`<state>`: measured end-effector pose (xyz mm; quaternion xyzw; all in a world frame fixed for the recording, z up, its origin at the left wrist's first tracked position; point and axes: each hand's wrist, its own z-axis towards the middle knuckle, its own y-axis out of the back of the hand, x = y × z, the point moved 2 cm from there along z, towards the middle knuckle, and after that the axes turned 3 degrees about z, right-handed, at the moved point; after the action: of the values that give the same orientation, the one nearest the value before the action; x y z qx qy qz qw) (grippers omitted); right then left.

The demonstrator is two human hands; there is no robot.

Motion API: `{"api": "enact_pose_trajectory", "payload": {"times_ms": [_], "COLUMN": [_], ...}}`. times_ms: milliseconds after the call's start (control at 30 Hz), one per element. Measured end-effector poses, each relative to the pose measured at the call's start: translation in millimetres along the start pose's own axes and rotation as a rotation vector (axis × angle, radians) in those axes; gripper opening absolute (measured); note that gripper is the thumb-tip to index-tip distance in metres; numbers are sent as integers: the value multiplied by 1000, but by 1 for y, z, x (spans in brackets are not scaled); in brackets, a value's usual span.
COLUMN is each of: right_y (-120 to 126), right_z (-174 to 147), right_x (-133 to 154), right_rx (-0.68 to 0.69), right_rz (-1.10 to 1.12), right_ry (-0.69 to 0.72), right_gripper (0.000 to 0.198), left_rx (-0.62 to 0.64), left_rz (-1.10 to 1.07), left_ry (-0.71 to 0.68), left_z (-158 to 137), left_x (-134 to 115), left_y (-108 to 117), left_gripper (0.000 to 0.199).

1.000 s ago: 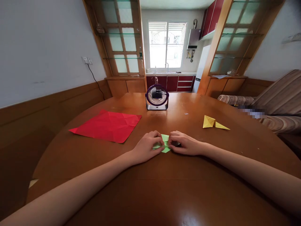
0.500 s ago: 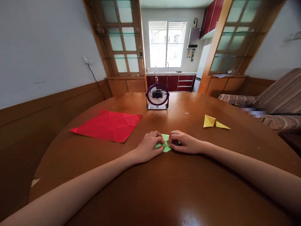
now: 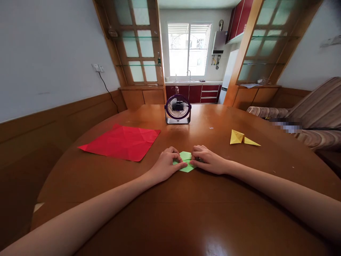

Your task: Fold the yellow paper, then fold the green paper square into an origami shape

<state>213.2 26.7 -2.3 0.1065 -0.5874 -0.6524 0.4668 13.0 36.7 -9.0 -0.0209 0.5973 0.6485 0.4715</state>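
Observation:
A small piece of folded green paper point(image 3: 186, 155) lies on the brown wooden table point(image 3: 170, 217) in front of me. My left hand point(image 3: 168, 164) holds its left side, with the thumb and fingers curled onto the paper. On the right side, my right hand point(image 3: 209, 160) has its fingers bent and its thumb stretched toward the middle of the sheet. Both hands cover parts of the green paper's edges, so its full outline is hidden.
A creased red paper sheet point(image 3: 122, 142) lies to the left. To the right is a folded yellow paper shape point(image 3: 237, 137) with a pointed tail. A small purple fan point(image 3: 178, 107) stands upright at the back. Beyond the table's right edge is a striped sofa point(image 3: 314, 106).
My fingers have shifted on the green paper. Its upper and middle parts show more now, and it looks flatter. My right thumb has straightened. The red and yellow papers stay put.

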Motion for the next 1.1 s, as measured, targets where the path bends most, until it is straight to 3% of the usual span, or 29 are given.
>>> {"api": "enact_pose_trajectory", "payload": {"times_ms": [300,633,867,1100], "right_y": [-5,-8,-7,-7], "right_z": [0,1,1,2], "right_x": [-2,-5,-3,-2], "right_rx": [-68,-95,-95,-102], "right_rz": [-1,-48,-25,-20], "right_ry": [-140,-139,-162,-190], "right_gripper": [22,25,22,21], "left_rx": [-17,5,51,99], "left_rz": [2,14,79,264], "left_ry": [64,26,-100,-361], "left_z": [2,1,-2,-4], "left_x": [-1,0,-4,-1], "left_y": [3,3,12,19], "left_gripper": [23,12,7,18]}}
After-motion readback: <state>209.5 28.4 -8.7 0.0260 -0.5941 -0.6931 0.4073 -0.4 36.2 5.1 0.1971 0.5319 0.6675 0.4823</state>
